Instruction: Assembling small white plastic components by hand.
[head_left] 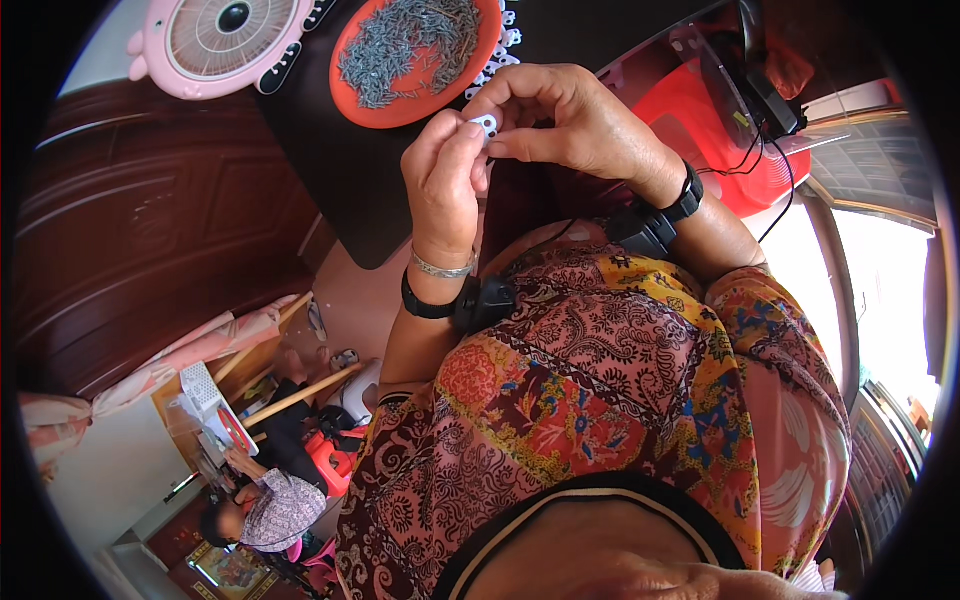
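Observation:
My left hand [443, 178] and my right hand [570, 122] meet above a black table [345, 170]. Together their fingertips pinch a small white plastic piece [487, 124] with a hole in it. Both wrists wear black bands with a small black box; the left also carries a silver bangle. Just beyond the hands stands an orange plate [412, 58] heaped with several thin grey metal pins. A few more small white pieces [506, 40] lie beside the plate's right rim.
A pink desk fan [222, 40] lies at the table's far left. A red plastic stool [700, 125] and a dark device with cables sit to the right. Another person [268, 510] sits at low wooden furniture at lower left. Dark wood panelling fills the left side.

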